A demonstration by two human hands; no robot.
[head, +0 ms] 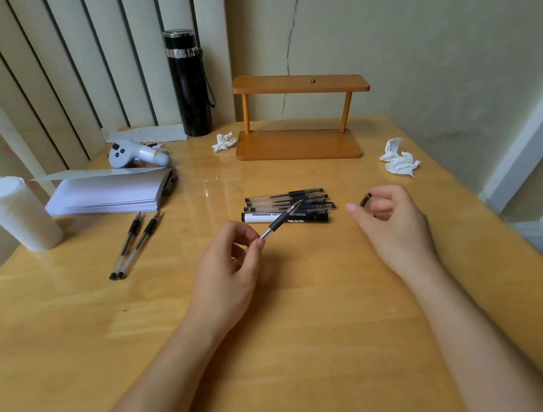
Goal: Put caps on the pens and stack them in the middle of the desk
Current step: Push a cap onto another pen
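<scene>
My left hand [226,267] pinches an uncapped black-grip pen [281,222] by its rear part, its tip pointing up and right over the pile. My right hand [393,224] holds a small black pen cap [366,200] between thumb and fingers, a short way right of the pen tip. A pile of capped pens [288,200] and a white marker [264,216] lies in the middle of the desk [281,343], just beyond my hands. Two uncapped pens [135,242] lie side by side at the left.
A wooden two-level shelf [300,143] stands at the back. A black flask [190,85], a stack of white paper [110,196], a white paper roll [17,213], a grey controller [137,154] and two crumpled tissues [398,159] [223,142] surround the work area.
</scene>
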